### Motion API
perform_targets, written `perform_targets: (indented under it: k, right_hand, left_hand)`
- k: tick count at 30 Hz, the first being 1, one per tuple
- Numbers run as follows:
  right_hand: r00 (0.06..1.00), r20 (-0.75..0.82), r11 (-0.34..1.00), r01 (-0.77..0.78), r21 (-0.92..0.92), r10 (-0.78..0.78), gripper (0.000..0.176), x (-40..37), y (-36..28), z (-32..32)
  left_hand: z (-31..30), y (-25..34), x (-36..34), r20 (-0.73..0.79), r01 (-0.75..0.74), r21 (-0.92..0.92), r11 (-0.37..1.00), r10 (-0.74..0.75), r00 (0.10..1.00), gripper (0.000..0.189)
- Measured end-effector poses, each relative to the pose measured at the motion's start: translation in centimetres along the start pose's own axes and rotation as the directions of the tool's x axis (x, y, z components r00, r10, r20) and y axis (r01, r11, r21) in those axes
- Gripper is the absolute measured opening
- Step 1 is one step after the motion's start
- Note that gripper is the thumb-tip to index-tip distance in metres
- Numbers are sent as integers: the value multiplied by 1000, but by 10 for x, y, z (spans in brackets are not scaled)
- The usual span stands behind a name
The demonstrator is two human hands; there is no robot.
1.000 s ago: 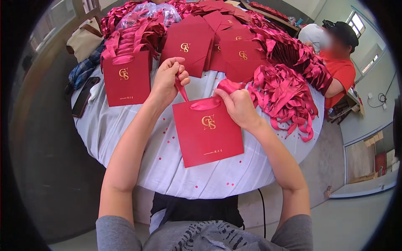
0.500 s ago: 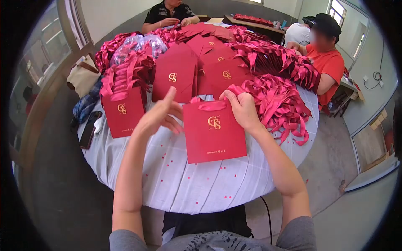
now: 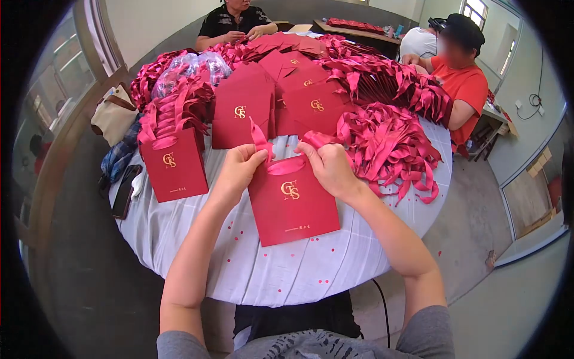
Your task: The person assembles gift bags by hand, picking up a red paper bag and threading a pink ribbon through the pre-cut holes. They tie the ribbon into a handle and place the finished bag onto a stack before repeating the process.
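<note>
A red paper gift bag [image 3: 293,209] with gold lettering lies tilted just above or on the white cloth in front of me. Pink ribbon [image 3: 286,168] runs across its top front. My left hand [image 3: 239,170] pinches one ribbon end at the bag's upper left, with a tail sticking up above the fingers. At the upper right corner my right hand [image 3: 327,167] is closed on the other ribbon part, which bunches over the fingers. Behind the bag, several more red gift bags [image 3: 240,122] stand or lie, and a pile of loose pink ribbons [image 3: 391,149] lies to the right.
At left stands a row of finished-looking bags [image 3: 173,173] with ribbon handles. A phone [image 3: 126,191] and a cream bag [image 3: 115,113] lie at the left edge. Clear plastic [image 3: 191,70] sits behind. Two people work across the round table [image 3: 233,275]; red dots litter its cloth.
My left hand has come from an open pose beside the bag to pinch the ribbon at its top left. The bag has shifted slightly left and down and tilted.
</note>
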State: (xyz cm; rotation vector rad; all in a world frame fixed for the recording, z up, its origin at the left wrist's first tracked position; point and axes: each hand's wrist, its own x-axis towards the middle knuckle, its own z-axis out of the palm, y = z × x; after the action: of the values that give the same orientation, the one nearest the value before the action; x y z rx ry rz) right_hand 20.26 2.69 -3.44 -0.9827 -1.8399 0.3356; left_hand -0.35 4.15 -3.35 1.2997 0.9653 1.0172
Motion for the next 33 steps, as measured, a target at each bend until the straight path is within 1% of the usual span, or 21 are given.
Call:
perform_targets:
  k: [2,3,5,8,13,15,17,18,19,20,21,22,23,24,25,26,27,28,30,32,33]
  right_hand:
    - [999,-11,998,46,-45,-47,17,-2,-3,2]
    - [999,-11,998,47,-46,-47,17,-2,-4,2]
    - [997,-30,997,76,-18,-76,16,-2,-7,3]
    - [994,-52,995,90,-45,-92,16,-4,-7,5]
    - [992,-73,992,96,-76,-102,16,-2,-10,2]
    - [998,-54,995,-11,99,17,20,1,-12,2]
    - [995,-12,971,-92,219,97,25,9,-19,1]
    - [993,12,947,-112,300,114,23,14,-25,2]
    - [998,30,933,-70,353,64,22,22,-35,4]
    - [999,41,913,-31,406,16,20,31,-48,5]
    - [997,68,895,-54,442,27,18,40,-60,8]
    - [997,75,902,-14,432,-20,18,49,-72,12]
    - [994,81,907,28,419,-68,17,59,-80,19]
    - [994,45,871,65,487,-99,17,67,-86,33]
    - [990,65,888,79,452,-122,18,76,-91,43]
    - [986,86,904,94,417,-142,19,84,-95,54]
    - [985,65,897,116,427,-158,20,91,-98,66]
    - [984,45,889,137,437,-174,20,97,-99,80]
    - [984,78,876,108,470,-162,26,107,-86,108]
    - [952,293,891,-206,406,87,37,111,-66,128]
    - [934,312,912,-272,307,173,45,107,-55,136]
  left_hand:
    - [5,-8,2,-184,-117,213,970,157,970,20]
    - [4,-13,5,-184,-117,212,970,158,970,20]
    - [2,-22,10,-247,-176,523,834,345,905,24]
    - [19,1,-5,-284,-147,632,761,403,870,26]
    - [22,6,-7,-278,-244,661,710,533,799,22]
    - [14,16,-7,-242,-272,604,749,498,832,22]
    - [-2,32,-9,-179,-340,631,697,557,811,21]
    - [-12,42,-12,-146,-417,628,657,626,766,20]
    - [-19,58,-23,-137,-468,598,651,658,740,19]
    - [-32,67,-30,-132,-459,633,624,671,730,18]
    - [-50,69,-32,-143,-451,619,643,657,740,15]
    - [-57,80,-39,-165,-509,620,597,734,659,14]
    - [-65,92,-56,-143,-486,678,552,747,649,15]
    - [-85,88,-58,-227,-421,696,582,734,640,19]
    - [-98,92,-62,-210,-443,722,532,778,592,20]
    - [-113,92,-66,-243,-403,724,560,754,610,20]
    - [-124,90,-65,-288,-453,664,595,762,580,19]
    - [-129,93,-70,-340,-410,638,652,716,609,18]
    - [-166,67,-57,-397,-322,715,621,739,544,18]
    - [-197,39,-51,-413,-165,783,600,700,583,25]
    - [-209,24,-47,-430,-99,800,592,680,593,29]
